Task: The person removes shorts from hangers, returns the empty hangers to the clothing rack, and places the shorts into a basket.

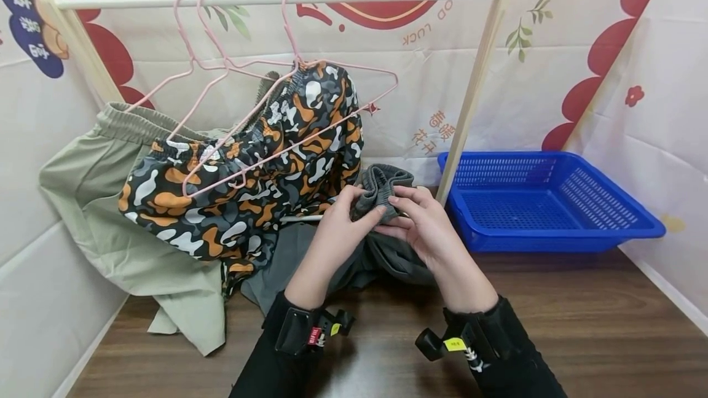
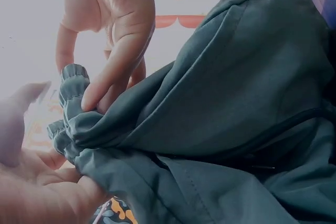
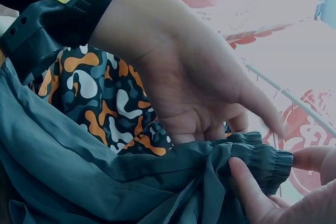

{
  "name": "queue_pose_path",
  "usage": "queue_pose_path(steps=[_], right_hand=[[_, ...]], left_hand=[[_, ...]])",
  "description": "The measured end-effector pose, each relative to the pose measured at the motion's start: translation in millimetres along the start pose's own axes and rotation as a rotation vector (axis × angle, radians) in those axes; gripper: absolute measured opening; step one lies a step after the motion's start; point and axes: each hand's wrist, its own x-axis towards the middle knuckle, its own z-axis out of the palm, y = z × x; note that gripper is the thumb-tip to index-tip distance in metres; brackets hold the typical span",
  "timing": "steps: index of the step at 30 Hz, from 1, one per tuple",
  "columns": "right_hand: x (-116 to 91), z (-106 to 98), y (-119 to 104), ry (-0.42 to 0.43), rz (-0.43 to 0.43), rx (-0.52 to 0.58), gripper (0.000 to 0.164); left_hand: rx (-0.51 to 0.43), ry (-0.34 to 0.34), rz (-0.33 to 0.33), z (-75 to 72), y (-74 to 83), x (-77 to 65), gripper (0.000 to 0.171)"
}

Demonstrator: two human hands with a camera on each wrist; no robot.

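Dark grey garment [image 1: 401,260] with its gathered elastic band [image 1: 383,178] between both hands: left hand [image 1: 338,221] has the band's left side in its grip, right hand [image 1: 430,223] pinches the right side, narrow grip. Rest of cloth drapes below the grips toward the surface [image 1: 381,330], beside patterned garment [image 1: 315,115], left of blue basket [image 1: 553,243].

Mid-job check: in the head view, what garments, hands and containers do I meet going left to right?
Green pants → camo pants → left hand → gathered gray band → right hand → blue basket.
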Motion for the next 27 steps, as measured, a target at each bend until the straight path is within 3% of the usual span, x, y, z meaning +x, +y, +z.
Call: queue_pose_path(steps=[4, 15, 23, 27], right_hand=[[-2.1, 1.7, -0.1, 0.009, 0.012, -0.012, 0.047], [-3.5, 0.3, 1.6, -0.059, 0.022, -0.030, 0.047], [-1.7, -2.7, 2.8, -0.113, 0.036, -0.086, 0.045], [-2.1, -2.3, 2.4, -0.130, 0.046, -0.115, 0.043]], left_hand=[[0.031, -0.010, 0.010, -0.5, 1.9, -2.3, 0.068], [0.078, 0.003, 0.033, 3.0, 1.3, -1.4, 0.068], [0.001, 0.067, -0.024, -3.3, -3.1, 0.2, 0.038], [-0.052, 0.097, -0.014, -6.7, -4.0, 1.9, 0.034]])
